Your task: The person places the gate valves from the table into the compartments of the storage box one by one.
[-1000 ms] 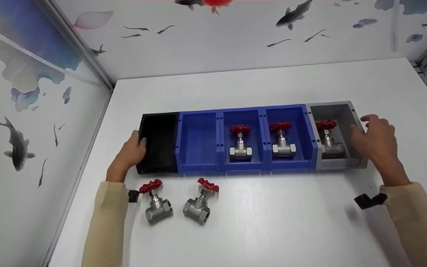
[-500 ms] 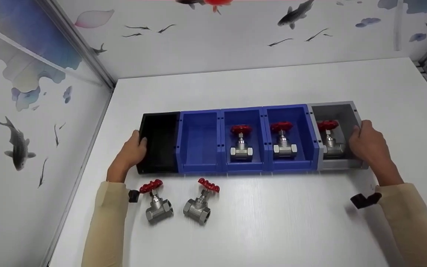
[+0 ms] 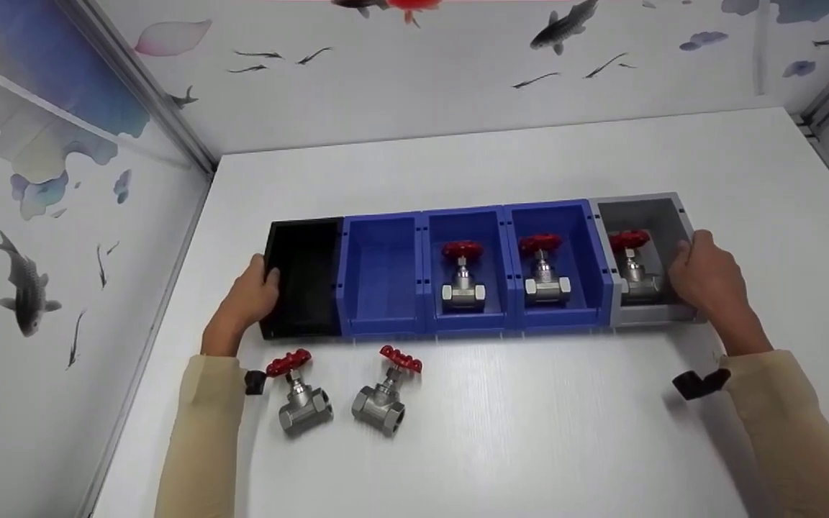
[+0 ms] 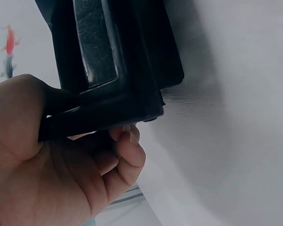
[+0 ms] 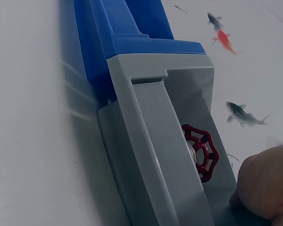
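At the left end of a joined row of bins, my left hand [image 3: 247, 293] grips the side wall of the black bin [image 3: 304, 277], thumb over the rim and fingers curled outside. My right hand [image 3: 709, 277] holds the outer wall of the grey bin [image 3: 655, 314] at the other end, its thumb inside; its fingers are mostly hidden. A steel valve with a red handwheel [image 5: 203, 153] lies in the grey bin. Two blue bins hold one similar valve [image 3: 463, 284] and another valve [image 3: 545, 277]. Nothing lies in the third blue bin [image 3: 383, 270] or the black one.
In front of the row, two more red-wheeled valves lie on the white table: a left valve [image 3: 301, 396] near my left sleeve and a right valve [image 3: 384, 396] beside it. Fish-patterned wall panels [image 3: 458, 79] stand behind and to the left.
My right hand has moved left and closed onto the grey bin's outer wall. My left hand keeps its grip on the black bin. The loose valves lie as before.
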### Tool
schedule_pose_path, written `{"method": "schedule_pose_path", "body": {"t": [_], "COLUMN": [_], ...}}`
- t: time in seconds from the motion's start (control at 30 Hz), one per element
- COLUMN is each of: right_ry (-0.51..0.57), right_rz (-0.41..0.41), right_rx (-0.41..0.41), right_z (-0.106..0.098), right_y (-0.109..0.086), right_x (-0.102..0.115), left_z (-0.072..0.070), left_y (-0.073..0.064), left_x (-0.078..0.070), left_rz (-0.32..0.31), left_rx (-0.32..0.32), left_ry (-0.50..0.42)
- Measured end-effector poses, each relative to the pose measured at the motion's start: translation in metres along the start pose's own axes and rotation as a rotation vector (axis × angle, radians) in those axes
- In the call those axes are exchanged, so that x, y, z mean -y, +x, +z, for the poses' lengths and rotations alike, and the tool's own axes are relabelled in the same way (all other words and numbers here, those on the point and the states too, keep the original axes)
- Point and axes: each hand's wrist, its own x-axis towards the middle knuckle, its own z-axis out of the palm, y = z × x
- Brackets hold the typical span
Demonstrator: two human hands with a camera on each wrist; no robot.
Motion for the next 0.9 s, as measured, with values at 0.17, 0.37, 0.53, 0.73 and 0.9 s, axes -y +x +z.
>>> {"method": "schedule_pose_path", "body": {"t": [0.17, 0.37, 0.53, 0.73, 0.9], "right_ry": [-0.001, 0.013, 0.017, 0.006, -0.006], "right_rz": [-0.022, -0.012, -0.009, -0.002, 0.003], "right_rx": [-0.015, -0.019, -0.028, -0.015, -0.002], "right_z": [0.001, 0.002, 0.002, 0.002, 0.001], "right_y": [0.002, 0.002, 0.001, 0.002, 0.002], "right_x": [0.0, -0.001, 0.0, 0.001, 0.002], "left_z": [-0.001, -0.001, -0.002, -0.005, -0.008], "left_y": [-0.001, -0.001, -0.003, -0.006, -0.012], "left_x": [0.001, 0.0, -0.003, -0.006, -0.011], "left_rz": [-0.003, -0.007, -0.005, -0.027, -0.046], "left_rx": [0.002, 0.002, 0.007, -0.002, -0.048], "left_ry": [0.023, 0.018, 0.034, 0.102, 0.146]}}
